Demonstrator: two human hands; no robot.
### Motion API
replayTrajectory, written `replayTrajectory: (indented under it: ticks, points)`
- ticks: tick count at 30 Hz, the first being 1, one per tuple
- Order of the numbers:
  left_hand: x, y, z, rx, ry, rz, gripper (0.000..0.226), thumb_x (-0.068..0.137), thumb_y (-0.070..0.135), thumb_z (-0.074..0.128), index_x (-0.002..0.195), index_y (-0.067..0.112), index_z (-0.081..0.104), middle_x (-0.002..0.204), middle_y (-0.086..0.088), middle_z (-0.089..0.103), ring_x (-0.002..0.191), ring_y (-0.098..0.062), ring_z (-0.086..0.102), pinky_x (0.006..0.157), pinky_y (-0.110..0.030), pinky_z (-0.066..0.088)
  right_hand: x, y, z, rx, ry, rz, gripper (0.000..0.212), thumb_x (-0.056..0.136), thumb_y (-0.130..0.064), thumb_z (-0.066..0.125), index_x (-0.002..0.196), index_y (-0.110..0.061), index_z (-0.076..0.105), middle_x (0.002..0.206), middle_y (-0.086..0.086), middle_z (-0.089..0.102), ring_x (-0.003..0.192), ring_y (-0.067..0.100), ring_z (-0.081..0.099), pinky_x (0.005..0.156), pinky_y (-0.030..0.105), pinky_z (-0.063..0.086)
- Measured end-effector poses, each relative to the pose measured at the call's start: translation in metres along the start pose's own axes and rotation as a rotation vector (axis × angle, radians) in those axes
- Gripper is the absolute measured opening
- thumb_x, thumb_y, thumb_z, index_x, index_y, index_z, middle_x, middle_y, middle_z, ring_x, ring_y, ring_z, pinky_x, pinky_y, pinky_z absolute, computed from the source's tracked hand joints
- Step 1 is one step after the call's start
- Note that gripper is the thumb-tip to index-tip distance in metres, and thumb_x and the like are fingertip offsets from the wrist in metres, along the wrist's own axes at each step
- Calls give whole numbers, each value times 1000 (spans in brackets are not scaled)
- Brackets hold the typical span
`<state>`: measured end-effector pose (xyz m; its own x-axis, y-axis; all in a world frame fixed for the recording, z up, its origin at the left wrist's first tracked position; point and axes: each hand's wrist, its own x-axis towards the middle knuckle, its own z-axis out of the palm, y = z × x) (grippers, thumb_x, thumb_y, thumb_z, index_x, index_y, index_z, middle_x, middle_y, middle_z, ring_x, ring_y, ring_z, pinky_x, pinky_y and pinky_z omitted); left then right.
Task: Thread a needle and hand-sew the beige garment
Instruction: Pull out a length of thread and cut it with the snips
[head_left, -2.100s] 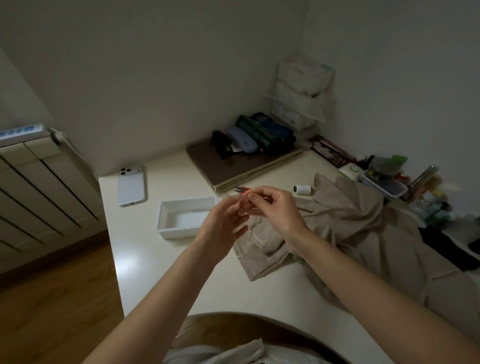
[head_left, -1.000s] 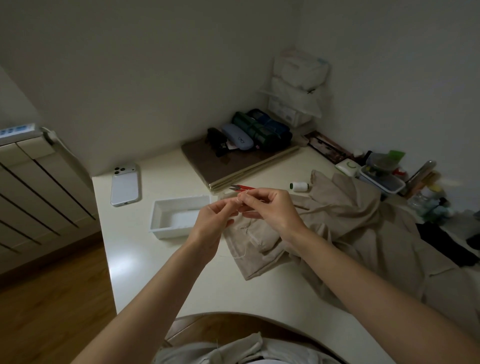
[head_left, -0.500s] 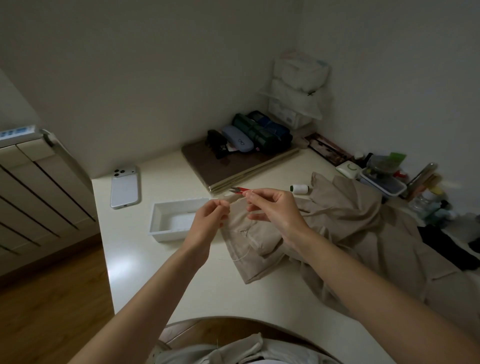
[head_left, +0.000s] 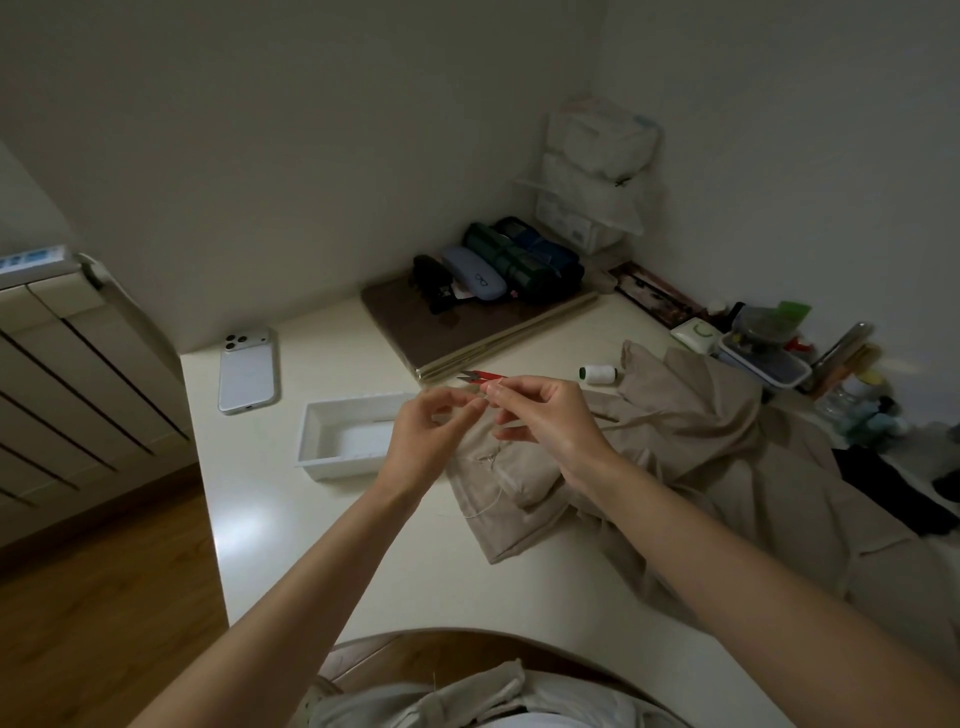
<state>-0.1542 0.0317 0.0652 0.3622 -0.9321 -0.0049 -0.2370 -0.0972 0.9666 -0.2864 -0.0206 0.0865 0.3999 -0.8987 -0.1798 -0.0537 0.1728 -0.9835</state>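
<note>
- Left hand (head_left: 431, 441) and right hand (head_left: 540, 415): closing together again after drawing apart.
- Fingertips pinching; on what, cannot tell.
- Thin white thread (head_left: 488, 503): trailing below the hands on the beige fabric garment (head_left: 701, 441).
- Threading seemingly being retried.

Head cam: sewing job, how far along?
Done: the kit is out, with the thread spool, red snips and beige garment on the desk. In hand: the left hand and right hand meet fingertip to fingertip above the garment, pinching something too fine to see, likely threading; a pale thread trails onto the cloth. Left: no needle shows in the cloth, so the sewing seems yet to come.
</note>
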Motion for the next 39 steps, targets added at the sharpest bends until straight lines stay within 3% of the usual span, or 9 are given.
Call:
replayTrajectory:
  ticks: [5,15,20,24,27,29,32,36,39]
  points:
    - [-6,-4,2,12,-18,-14,11,89,23,64,82,16,68,83,7,65,70,11,56,63,-4,42,0,0,0,26,30,5,10,87,-14,67,93,-8,71,72,4,63,61,4,62,60,20,55]
    - [-11,-14,-4,6,-41,-37,14,88,17,66,74,19,68,74,7,65,68,0,55,63,-6,41,4,1,0,38,37,30,7,88,-14,65,90,-10,71,75,3,63,65,5,60,62,22,57]
    - [-7,-26,-9,138,-63,-74,18,85,16,69,69,21,65,72,6,62,72,-7,55,67,-17,41,5,0,-2,62,3,50,12,92,-14,61,97,-7,69,79,0,64,69,6,61,63,21,57]
    - [-6,-35,-13,242,-157,-156,18,84,17,72,67,20,65,70,4,61,69,-7,53,61,-10,39,9,-3,-5,72,-19,72,13,93,-14,58,96,-6,69,84,3,66,72,8,63,66,23,57]
    - [-6,-38,-14,373,-326,-222,7,85,14,70,82,8,71,80,0,66,77,-10,59,66,-10,43,10,-6,-8,77,-53,84,13,94,-13,56,95,-6,67,84,2,67,71,8,63,67,23,57]
    - [-5,-35,-13,423,-312,-168,15,91,7,60,100,5,72,98,-4,69,90,-12,61,75,-11,44,12,-7,-9,63,-78,97,13,94,-12,56,93,-5,67,83,3,67,69,8,64,66,23,57]
    - [-4,-18,-10,142,-201,-163,23,97,8,49,101,14,72,103,3,69,93,-3,60,76,-7,41,11,-4,-10,11,-130,127,11,94,-11,56,93,-5,66,84,5,65,69,9,64,64,21,56]
    - [0,-1,0,-187,-209,-276,30,97,32,48,92,16,72,91,-2,71,93,-20,63,89,-32,46,6,0,-10,-143,-224,141,13,94,-11,56,98,-6,67,87,6,67,74,11,66,66,21,56]
    - [2,6,8,-265,-247,-291,28,95,33,53,90,15,74,80,-3,69,82,-18,62,86,-34,48,2,3,-9,-203,-258,134,12,94,-9,56,94,-7,67,83,4,68,70,8,67,63,19,55]
